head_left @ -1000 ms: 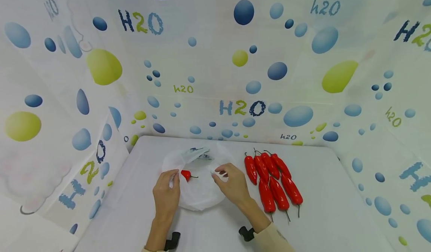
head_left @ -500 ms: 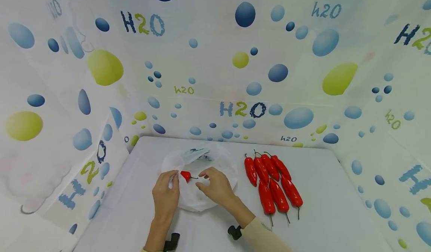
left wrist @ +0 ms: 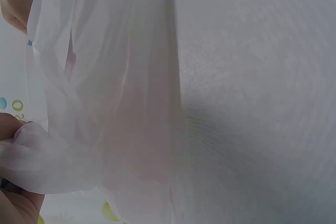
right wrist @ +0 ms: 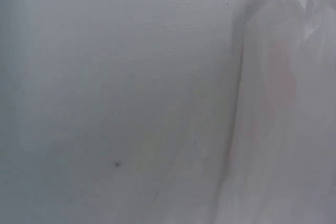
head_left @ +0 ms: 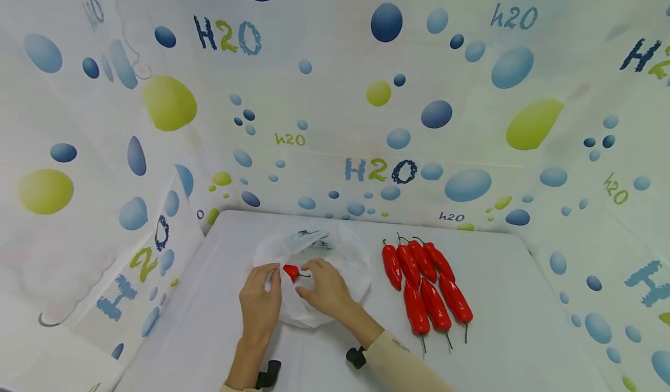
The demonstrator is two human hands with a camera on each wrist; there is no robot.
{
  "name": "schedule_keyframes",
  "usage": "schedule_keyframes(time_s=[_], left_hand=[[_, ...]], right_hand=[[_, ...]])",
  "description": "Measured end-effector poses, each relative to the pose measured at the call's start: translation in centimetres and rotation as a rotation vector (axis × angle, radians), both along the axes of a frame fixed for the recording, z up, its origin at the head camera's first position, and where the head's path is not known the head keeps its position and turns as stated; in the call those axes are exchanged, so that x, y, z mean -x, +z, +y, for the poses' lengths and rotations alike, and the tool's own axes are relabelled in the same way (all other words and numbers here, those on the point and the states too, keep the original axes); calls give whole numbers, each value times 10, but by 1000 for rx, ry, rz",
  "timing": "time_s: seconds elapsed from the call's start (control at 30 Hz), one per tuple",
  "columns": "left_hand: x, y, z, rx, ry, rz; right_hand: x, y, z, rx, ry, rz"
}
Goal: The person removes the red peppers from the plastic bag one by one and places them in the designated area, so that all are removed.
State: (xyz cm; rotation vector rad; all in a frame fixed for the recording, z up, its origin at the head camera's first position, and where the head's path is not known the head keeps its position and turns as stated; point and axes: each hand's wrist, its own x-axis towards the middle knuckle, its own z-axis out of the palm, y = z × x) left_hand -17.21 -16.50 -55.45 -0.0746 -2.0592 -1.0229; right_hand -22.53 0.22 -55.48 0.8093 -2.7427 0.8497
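A translucent white plastic bag (head_left: 327, 309) lies on the table with its mouth spread wide. The left hand (head_left: 262, 296) pinches the bag's left edge between thumb and fingers; the left wrist view shows the bag's film (left wrist: 105, 103) bunched in its grip. Inside the mouth, one red pepper (head_left: 291, 272) shows its top end, its thin stem pointing right. The right hand (head_left: 325, 290) hovers over the opening, thumb and fingers parted near that stem. In the right wrist view, only the side of the bag fills the right part; no right fingers show.
To the right of the bag, several long red peppers (head_left: 417, 310) lie in two rows on the white table (head_left: 502, 299). Behind the table rises a wall covering (head_left: 335, 118) with blue and green drops and H2O lettering.
The right hand has let go of the bag's right edge and moved left, to beside the pepper's stem. The left hand keeps its hold on the bag.
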Motion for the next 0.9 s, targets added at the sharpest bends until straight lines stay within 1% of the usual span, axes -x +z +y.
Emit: schedule_keyframes(time_s=[0.13,0.27,0.43,0.6,0.73,0.8,0.9], left_hand=[[1,-1,0,10,7,16],[0,-3,-1,5,13,-5],[-1,-3,-2,4,16,-22],[-1,-3,-3,2,14,-22],[-1,-3,-3,-7,18,-26],[0,-4,-2,-14,15,-22],[2,-4,0,-9,11,2]], right_hand=[[1,2,-8,-25,11,-3],[2,3,-14,-42,18,4],[4,-1,-20,-56,16,28],[9,-9,-24,-65,7,20],[11,-13,-28,-105,8,11],[11,-14,-28,-129,5,10],[12,-13,-29,-143,-14,21]])
